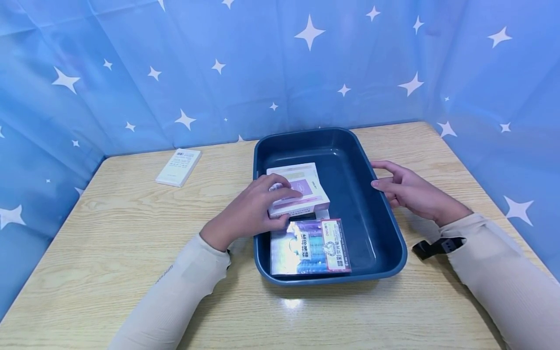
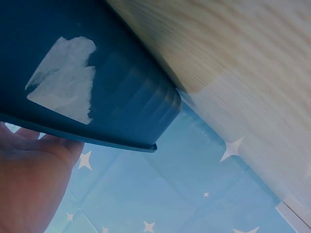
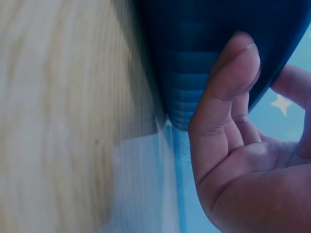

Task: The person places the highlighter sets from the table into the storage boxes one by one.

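A white-and-pink box (image 1: pixel 321 197) lies in a dark blue plastic bin (image 1: pixel 369 228), toward its left side. My left hand (image 1: pixel 262 201) reaches over the bin's left rim and holds this box, fingers across its top and thumb at its near left corner. Just in front of it in the bin lies a shiny boxed set (image 1: pixel 310 248) with blue and purple contents and a white label. At the right rim, my right hand (image 1: pixel 411 189) grips the bin. The right wrist view shows its bent fingers (image 3: pixel 235 73) against the outer wall.
On the wooden table (image 1: pixel 131 243), a small white box (image 1: pixel 178 167) with printed text lies at the back left. A blue curtain (image 1: pixel 262 63) with white stars hangs behind the table and along its sides. A torn white label (image 2: pixel 65 82) sticks to the bin's outer left wall.
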The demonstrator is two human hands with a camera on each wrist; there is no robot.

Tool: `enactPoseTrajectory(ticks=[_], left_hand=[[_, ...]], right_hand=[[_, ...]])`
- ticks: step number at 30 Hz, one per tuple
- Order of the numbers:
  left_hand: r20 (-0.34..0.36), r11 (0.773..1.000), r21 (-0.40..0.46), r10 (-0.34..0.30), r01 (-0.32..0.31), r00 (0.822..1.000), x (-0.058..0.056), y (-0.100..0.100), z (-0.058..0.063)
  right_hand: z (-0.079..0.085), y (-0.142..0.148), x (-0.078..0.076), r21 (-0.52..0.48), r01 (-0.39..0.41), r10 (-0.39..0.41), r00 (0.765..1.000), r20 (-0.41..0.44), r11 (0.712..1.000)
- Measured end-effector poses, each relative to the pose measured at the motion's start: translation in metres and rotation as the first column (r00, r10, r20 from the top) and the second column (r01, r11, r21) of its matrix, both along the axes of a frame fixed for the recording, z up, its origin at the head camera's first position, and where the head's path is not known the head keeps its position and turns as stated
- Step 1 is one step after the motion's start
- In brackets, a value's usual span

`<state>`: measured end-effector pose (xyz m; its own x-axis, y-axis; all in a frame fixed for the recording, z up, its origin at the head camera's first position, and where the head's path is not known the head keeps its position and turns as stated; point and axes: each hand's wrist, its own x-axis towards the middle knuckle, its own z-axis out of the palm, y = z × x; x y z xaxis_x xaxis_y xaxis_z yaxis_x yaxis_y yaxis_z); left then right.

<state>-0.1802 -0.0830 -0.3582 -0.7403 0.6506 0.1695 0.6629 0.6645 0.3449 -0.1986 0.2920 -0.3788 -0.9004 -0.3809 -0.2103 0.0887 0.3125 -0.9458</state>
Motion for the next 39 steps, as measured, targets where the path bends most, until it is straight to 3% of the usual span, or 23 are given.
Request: enactPoseTrajectory(ticks=[19,39], left_hand=[[0.079,0.999,0.044,-0.034,0.030,0.996,-0.0010,-0.0020,-0.0013],[0.095,0.998,0.033,-0.057,0.054,0.994,-0.0020,-0.0015,-0.0018]], right_hand=[[0.0016,-0.0023,0.0002,0.013,0.009,-0.010,1.000,0.027,1.000],[0.0016,-0.0016,0.0008,0.008,0.006,-0.006,1.000,0.029,1.000]])
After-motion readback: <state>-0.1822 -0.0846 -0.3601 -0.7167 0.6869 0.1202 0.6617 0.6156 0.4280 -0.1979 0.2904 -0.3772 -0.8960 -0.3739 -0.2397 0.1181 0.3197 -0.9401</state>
